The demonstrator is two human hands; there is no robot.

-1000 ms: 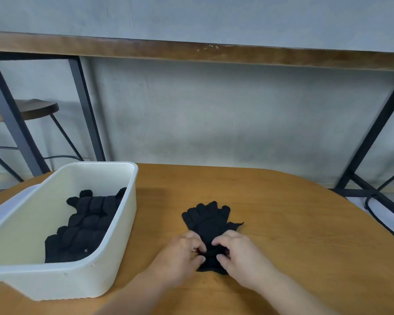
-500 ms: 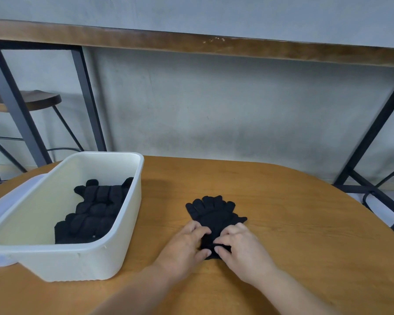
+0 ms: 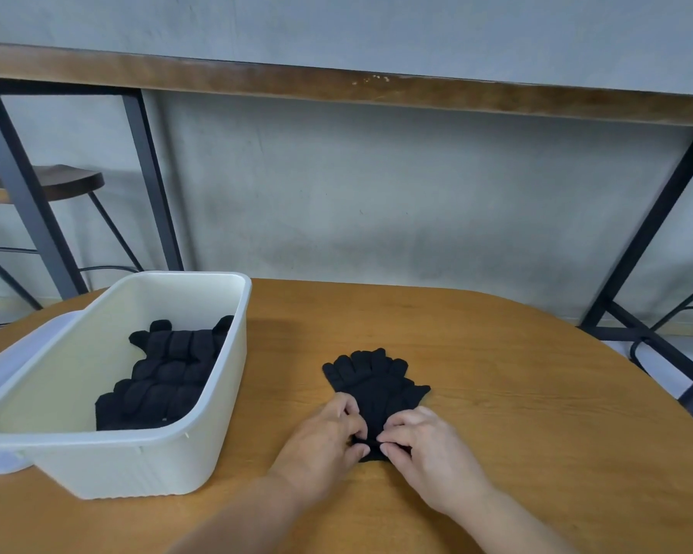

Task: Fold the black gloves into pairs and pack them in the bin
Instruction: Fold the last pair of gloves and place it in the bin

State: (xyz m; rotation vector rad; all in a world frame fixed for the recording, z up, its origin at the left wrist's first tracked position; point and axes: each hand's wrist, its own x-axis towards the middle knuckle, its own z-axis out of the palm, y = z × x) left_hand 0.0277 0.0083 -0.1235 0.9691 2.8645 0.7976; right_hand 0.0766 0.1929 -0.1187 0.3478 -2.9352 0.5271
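Note:
A stacked pair of black gloves (image 3: 373,383) lies flat on the wooden table (image 3: 537,393), fingers pointing away from me. My left hand (image 3: 325,445) and my right hand (image 3: 425,449) both pinch the cuff end nearest me, fingers curled into the fabric. The cuff itself is mostly hidden under my fingers. To the left stands a cream plastic bin (image 3: 145,465) with several folded black gloves (image 3: 165,377) lying inside it.
A pale lid (image 3: 1,377) lies under the bin's left side. A stool (image 3: 49,185) and dark metal legs of a bench (image 3: 149,161) stand behind the table, by a grey wall. More metal legs (image 3: 653,233) stand at right.
The view has shifted slightly. My left fingers have curled from lying over the cuff into a pinch; both hands stay at the cuff end of the gloves.

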